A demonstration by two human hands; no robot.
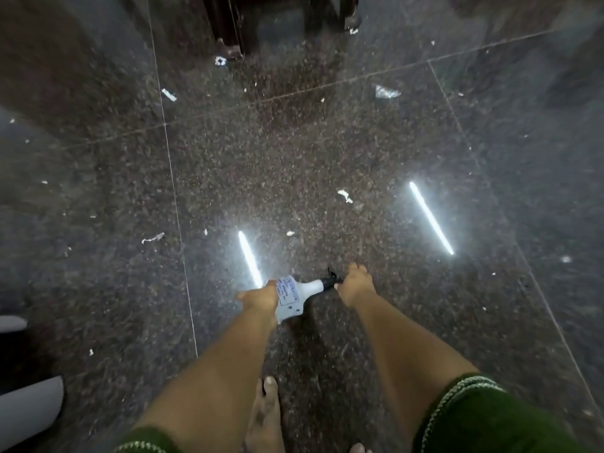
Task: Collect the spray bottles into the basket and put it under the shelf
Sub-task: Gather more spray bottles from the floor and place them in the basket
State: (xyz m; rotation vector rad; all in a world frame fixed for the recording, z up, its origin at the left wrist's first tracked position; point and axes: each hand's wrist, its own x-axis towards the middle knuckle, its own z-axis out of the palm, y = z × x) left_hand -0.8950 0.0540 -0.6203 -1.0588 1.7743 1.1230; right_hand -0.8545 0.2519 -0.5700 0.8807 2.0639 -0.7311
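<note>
- The spray bottle (292,297) is held low over the floor (294,158), straight ahead of the person and between both hands, with no basket or shelf clearly in view.
- Its long axis runs roughly left to right, tilted so the base sits lower left and the dark nozzle (330,282) points up to the right.
- The left hand (260,299) is wrapped around the body of the bottle near its base, fingers closed on it.
- The right hand (356,287) sits at the nozzle end, fingers curled about the dark trigger head; the blur makes it hard to say how firmly it grips, but it is in contact.
- Both hands are equally near, one at each end, so either could carry the bottle alone.
- The bottle is white plastic, narrowing to a neck, with a pale label (288,291) bearing blue print too smeared to read.
- Scraps of white litter (344,196) lie scattered on the dark speckled floor, and dark furniture legs (228,31) stand at the top, well apart from the hands.
- My judgement: the bottle is in hand, and the basket must be found next.
</note>
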